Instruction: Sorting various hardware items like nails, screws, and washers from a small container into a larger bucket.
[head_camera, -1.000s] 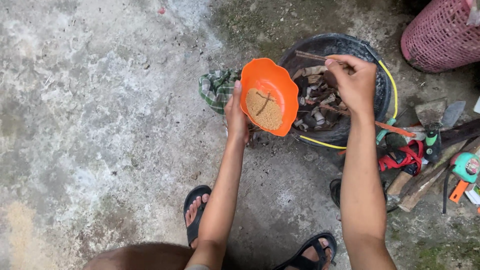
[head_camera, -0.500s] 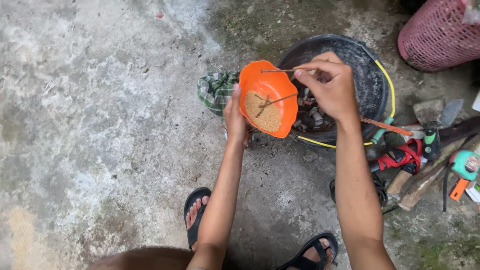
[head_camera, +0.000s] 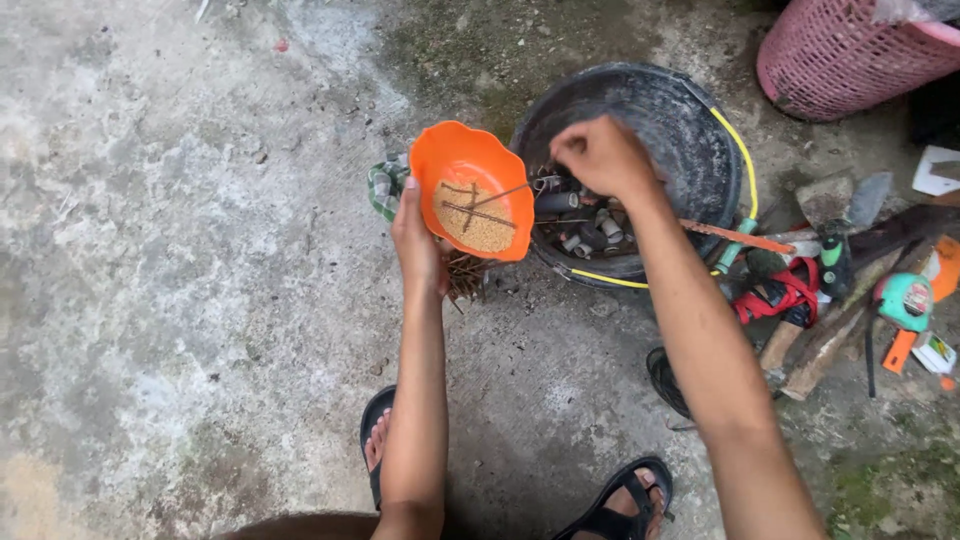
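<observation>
On concrete, left hand (head_camera: 418, 245) grips orange bowl (head_camera: 470, 190); right hand's (head_camera: 600, 155) grip over black tub (head_camera: 690, 120) seems closed, contents hidden.

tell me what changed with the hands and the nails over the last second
The right hand carried a rusty nail from the black tub to the orange bowl, let it go, and returned to the tub. Left hand still holds the bowl.

We list one small printed packet (head_camera: 937, 354), white with colours, flat at the right edge beside the tools (head_camera: 880, 300).
</observation>
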